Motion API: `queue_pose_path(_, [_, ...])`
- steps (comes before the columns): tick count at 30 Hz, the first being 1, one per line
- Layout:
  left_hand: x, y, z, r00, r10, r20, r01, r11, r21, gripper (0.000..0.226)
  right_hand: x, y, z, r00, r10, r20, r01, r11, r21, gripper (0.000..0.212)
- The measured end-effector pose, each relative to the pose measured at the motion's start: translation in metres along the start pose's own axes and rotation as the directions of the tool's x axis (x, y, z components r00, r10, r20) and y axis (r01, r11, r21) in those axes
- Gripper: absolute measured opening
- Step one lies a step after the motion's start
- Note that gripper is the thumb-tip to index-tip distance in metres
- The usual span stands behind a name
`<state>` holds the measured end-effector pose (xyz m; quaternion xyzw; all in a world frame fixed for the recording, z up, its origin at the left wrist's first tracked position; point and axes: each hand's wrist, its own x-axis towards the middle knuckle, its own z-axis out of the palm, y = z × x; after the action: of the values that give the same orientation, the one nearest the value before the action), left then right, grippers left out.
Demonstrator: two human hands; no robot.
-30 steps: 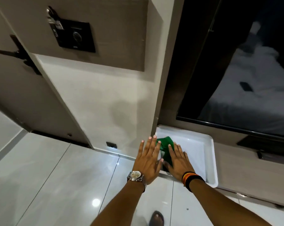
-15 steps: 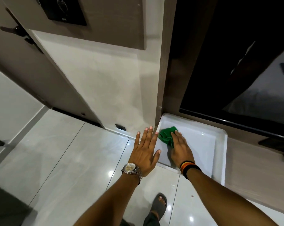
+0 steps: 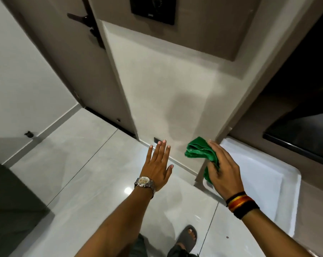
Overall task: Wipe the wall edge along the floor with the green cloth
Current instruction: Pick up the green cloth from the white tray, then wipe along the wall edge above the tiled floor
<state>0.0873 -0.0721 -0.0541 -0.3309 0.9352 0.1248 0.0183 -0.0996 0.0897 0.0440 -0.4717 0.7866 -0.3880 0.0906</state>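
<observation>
The black wall panel (image 3: 153, 11) is cut off by the top edge. Part of the green cloth (image 3: 199, 151) is hidden behind the right hand (image 3: 223, 171). The sandalled foot (image 3: 186, 240) is cropped at the bottom.

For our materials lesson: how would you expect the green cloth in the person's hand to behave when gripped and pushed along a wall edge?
The green cloth is bunched in folds in the right hand, so it is probably soft and floppy. A corner droops below the palm, so it likely hangs limp. Its looped surface probably grips rather than slips.
</observation>
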Motion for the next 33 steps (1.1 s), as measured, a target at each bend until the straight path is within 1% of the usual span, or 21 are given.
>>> queue_pose_path(3, [-0.008, -0.035, -0.003, 0.998, -0.054, -0.02, 0.054, 0.999, -0.009, 0.077, 0.021, -0.034, 0.04, 0.999, 0.009, 0.049, -0.01, 1.0, 0.019, 0.058])
queue_pose_path(5, [-0.015, -0.059, -0.003, 0.994, -0.103, -0.029, 0.102, 0.994, -0.036, 0.078, 0.034, -0.054, 0.071, 0.992, 0.042, 0.121, -0.044, 0.999, 0.015, 0.054])
queue_pose_path(8, [-0.026, -0.095, 0.005, 0.992, -0.125, 0.008, 0.126, 0.991, -0.046, 0.079, 0.05, -0.068, 0.117, 0.97, 0.104, 0.22, -0.092, 0.994, -0.065, 0.052])
queue_pose_path(10, [-0.033, -0.124, 0.016, 0.989, -0.148, 0.026, 0.149, 0.987, -0.052, 0.078, 0.056, -0.067, 0.149, 0.935, 0.166, 0.313, -0.123, 0.981, -0.152, 0.051])
queue_pose_path(14, [-0.053, -0.165, 0.05, 0.965, -0.228, 0.129, 0.236, 0.97, -0.053, 0.078, 0.057, -0.041, 0.205, 0.807, 0.308, 0.504, -0.115, 0.919, -0.377, 0.049])
queue_pose_path(16, [-0.061, -0.179, 0.076, 0.955, -0.244, 0.166, 0.259, 0.963, -0.073, 0.078, 0.053, -0.018, 0.234, 0.743, 0.371, 0.556, -0.113, 0.89, -0.442, 0.047])
queue_pose_path(18, [-0.064, -0.189, 0.104, 0.949, -0.246, 0.199, 0.269, 0.958, -0.101, 0.078, 0.05, 0.007, 0.263, 0.699, 0.42, 0.579, -0.123, 0.868, -0.481, 0.045])
queue_pose_path(21, [-0.06, -0.198, 0.169, 0.933, -0.274, 0.234, 0.308, 0.944, -0.122, 0.083, 0.045, 0.064, 0.317, 0.673, 0.451, 0.587, -0.145, 0.858, -0.493, 0.042])
queue_pose_path(23, [-0.053, -0.202, 0.22, 0.919, -0.288, 0.268, 0.331, 0.935, -0.131, 0.084, 0.039, 0.103, 0.354, 0.657, 0.46, 0.598, -0.163, 0.86, -0.483, 0.044])
queue_pose_path(26, [-0.033, -0.208, 0.32, 0.891, -0.323, 0.32, 0.384, 0.911, -0.149, 0.084, 0.026, 0.178, 0.419, 0.648, 0.456, 0.611, -0.195, 0.874, -0.446, 0.051])
queue_pose_path(28, [-0.017, -0.211, 0.376, 0.889, -0.327, 0.321, 0.393, 0.904, -0.167, 0.08, 0.021, 0.224, 0.456, 0.644, 0.462, 0.61, -0.222, 0.876, -0.429, 0.052])
queue_pose_path(30, [-0.003, -0.212, 0.434, 0.884, -0.332, 0.33, 0.408, 0.892, -0.197, 0.077, 0.016, 0.276, 0.495, 0.638, 0.472, 0.608, -0.213, 0.867, -0.45, 0.052])
queue_pose_path(31, [0.002, -0.214, 0.462, 0.879, -0.336, 0.338, 0.413, 0.891, -0.19, 0.077, 0.015, 0.298, 0.514, 0.653, 0.469, 0.595, -0.202, 0.865, -0.459, 0.05])
queue_pose_path(33, [0.014, -0.222, 0.506, 0.879, -0.335, 0.34, 0.412, 0.893, -0.184, 0.077, 0.013, 0.332, 0.544, 0.713, 0.432, 0.552, -0.207, 0.882, -0.423, 0.048])
